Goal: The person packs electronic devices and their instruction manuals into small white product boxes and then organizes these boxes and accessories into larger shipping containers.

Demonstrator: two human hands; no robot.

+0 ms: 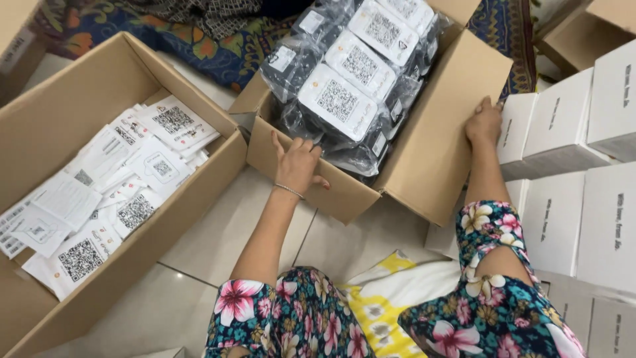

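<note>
While the camera is looking straight down, the left hand (297,164) is resting on the near rim of a cardboard box (424,166), fingers spread and curling over the edge, thumb hooked on the outside wall, so it is gripping the cardboard rather than anything inside. A thin bracelet (289,191) is sitting on that wrist. Over on the far side, the right hand (484,122) is pressing flat against the same box's outer flap, fingers wrapping its top edge; both hands are clasping the box between them. That box is sitting tilted on the pale tiled floor (218,245), and it is brimming with black packets in clear plastic bags (344,106), each wearing a white square label, stacked in overlapping rows. To the left, a second open carton (40,311) is lying beside it, nearly touching at the corner, holding a loose heap of white paper leaflets (99,192). On the right, white boxes (563,132) are standing in stacks just beside the right hand, perhaps brushing its knuckles, though the angle is making that hard to judge. Floral sleeves (291,318) are filling the bottom of the view, with a yellow and white cloth (384,298) lying between them.
</note>
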